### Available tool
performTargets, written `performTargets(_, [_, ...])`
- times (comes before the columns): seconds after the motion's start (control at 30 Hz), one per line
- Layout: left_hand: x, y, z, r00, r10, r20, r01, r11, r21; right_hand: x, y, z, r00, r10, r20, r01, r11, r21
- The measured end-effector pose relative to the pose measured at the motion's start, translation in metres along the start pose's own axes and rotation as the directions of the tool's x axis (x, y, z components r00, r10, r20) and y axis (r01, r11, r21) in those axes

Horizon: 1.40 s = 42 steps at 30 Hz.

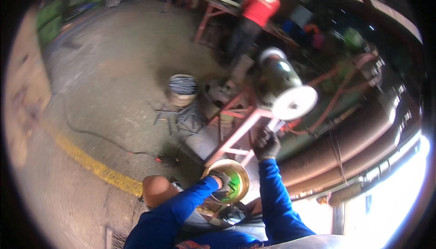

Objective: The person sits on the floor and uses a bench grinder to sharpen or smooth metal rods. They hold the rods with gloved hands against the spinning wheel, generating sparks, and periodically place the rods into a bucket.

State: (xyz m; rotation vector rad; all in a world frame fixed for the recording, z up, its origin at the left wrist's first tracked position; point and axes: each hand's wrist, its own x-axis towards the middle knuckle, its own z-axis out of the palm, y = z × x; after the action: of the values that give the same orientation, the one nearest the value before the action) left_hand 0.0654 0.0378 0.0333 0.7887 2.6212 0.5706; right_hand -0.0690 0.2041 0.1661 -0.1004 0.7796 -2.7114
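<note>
At the near side, the left hand (221, 182), gloved below a blue sleeve, reaches into a round container (245, 180) with green material (234, 186) inside; whether its fingers grip anything, I cannot tell. Farther and to the right, the gloved right hand (266, 145) is closed around a small ridged piece (279, 126), just below a pale, blurred wheel (295, 103); contact between them is unclear. The wheel sits on the near end of a dark motor (280, 74), carried by a pinkish-red stand (240, 128). To its left, a bucket (181, 100) holds dark rods (182, 84) on the floor (113, 85). At the far side, a person in red (261, 7) bends over a table (223, 4).
</note>
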Motion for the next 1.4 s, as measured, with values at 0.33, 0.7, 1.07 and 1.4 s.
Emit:
performTargets(0.33, [0.010,-0.001,0.012,0.999,0.003,0.054,-0.006,0.998,0.061,0.002,0.010,0.026,0.995,-0.037,0.096,0.032,0.998,0.054])
performTargets(0.7, [0.004,0.000,0.008,1.000,0.006,-0.001,-0.006,0.999,0.049,0.017,0.014,0.022,0.987,-0.086,-0.136,0.088,0.996,0.012])
performTargets(1.07, [0.001,0.006,-0.004,0.992,-0.049,0.116,0.045,0.998,0.040,0.011,0.020,0.016,0.780,-0.530,0.333,0.328,-0.106,-0.939])
performTargets(1.4, [0.009,0.014,-0.007,0.992,-0.026,0.121,0.020,0.999,0.048,0.039,0.000,-0.046,0.699,-0.583,0.414,0.176,-0.421,-0.890])
